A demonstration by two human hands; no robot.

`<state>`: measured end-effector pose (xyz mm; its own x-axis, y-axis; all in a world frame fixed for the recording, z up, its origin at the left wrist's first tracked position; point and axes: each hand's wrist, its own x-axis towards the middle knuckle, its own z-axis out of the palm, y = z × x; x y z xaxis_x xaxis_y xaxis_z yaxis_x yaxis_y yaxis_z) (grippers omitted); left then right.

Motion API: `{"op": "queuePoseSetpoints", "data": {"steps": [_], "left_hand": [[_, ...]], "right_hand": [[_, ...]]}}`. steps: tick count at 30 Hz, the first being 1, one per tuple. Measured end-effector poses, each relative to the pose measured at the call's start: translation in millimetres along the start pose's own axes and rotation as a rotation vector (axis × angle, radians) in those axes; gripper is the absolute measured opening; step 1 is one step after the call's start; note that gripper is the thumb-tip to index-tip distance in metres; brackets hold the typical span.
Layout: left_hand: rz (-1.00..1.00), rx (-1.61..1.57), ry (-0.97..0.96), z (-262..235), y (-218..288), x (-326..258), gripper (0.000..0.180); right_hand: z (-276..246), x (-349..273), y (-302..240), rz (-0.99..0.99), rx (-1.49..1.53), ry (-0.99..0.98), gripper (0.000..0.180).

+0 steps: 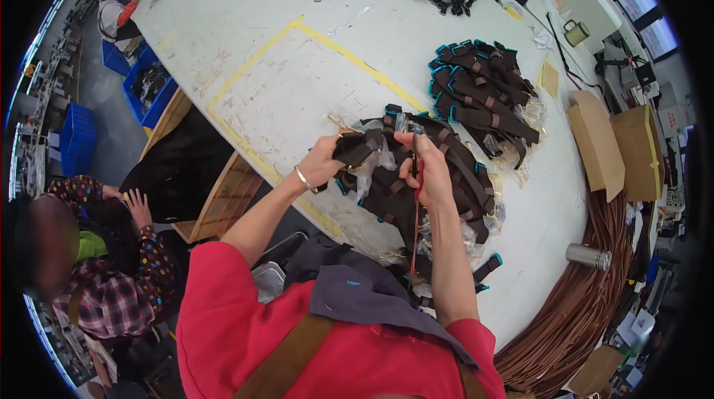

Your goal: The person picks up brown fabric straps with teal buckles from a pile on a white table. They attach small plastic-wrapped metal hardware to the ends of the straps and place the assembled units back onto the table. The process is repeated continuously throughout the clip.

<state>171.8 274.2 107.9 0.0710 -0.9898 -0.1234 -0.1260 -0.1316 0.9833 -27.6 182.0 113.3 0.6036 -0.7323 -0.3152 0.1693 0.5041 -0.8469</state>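
Strap (pixel 355 153), dark brown, sits at the left side of the near pile (pixel 462 176) on the table (pixel 290 79), pinched in my left grip (pixel 323 164) between thumb and fingers. My right grip (pixel 431 176) is curled around a red-handled tool (pixel 420 174); whether that tool is open, I cannot tell. The strap should handle as light and flexible; clear plastic wrap (pixel 364 182) may slip, so hold the bare strap beside it

Left head fisheye, looking down at worktable (pixel 312 94) from close above.
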Motion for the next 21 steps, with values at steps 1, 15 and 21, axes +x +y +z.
{"op": "queuePoseSetpoints", "data": {"steps": [1,15,21], "left_hand": [[-0.065,-0.010,-0.071,0,3,-7,0.040],[-0.146,-0.895,0.043,-13,-31,2,0.028],[-0.143,-1.221,0.060,-50,-52,0,0.030]], "right_hand": [[3,8,7,0.052,-0.043,0.055,0.034],[7,-7,34,0.332,-0.423,-0.319,0.038],[-14,-15,57,0.230,-0.603,-0.323,0.037]]}}
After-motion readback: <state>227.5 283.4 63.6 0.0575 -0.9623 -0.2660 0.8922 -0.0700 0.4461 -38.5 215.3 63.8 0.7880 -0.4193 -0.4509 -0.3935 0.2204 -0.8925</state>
